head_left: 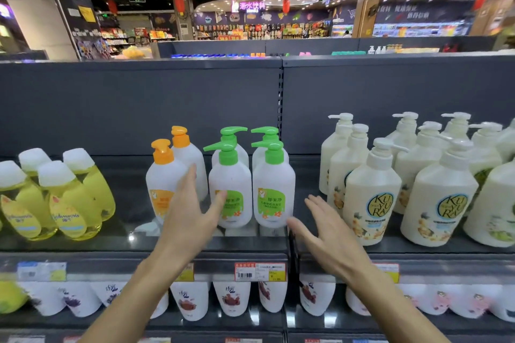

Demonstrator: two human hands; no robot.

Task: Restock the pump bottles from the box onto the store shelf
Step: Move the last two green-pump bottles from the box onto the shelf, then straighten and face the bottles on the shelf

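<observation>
Both forearms reach in from the bottom edge toward the top shelf (139,245). Left hand (192,211) spread wide, holding nothing — fingers lie across the front orange-pump bottle (163,184), thumb tip at the label of the left green-pump bottle (230,189); contact with either too close to call. Right hand (326,234) also spread wide and empty, thumb tip just beside the base of the right green-pump bottle (274,186), near the shelf's front edge by the upright joint. Box not in view.

Green-pump group: two in front, two touching behind, sitting mid-shelf close to the front edge, just left of the joint. Orange pair just beside on the left, cream bottles (370,198) well apart on the right, yellow bottles (64,198) toward the left end.

Looks like a squaring-up step, not a pick. To do well:
- press palms flat on the bodies low down, not on the pumps — tall and top-heavy, likely to tip
- close both hands inward evenly so the rows stay touching
- keep labels forward, front row flush with the shelf's front edge
- avoid nudging the orange pair sideways
</observation>
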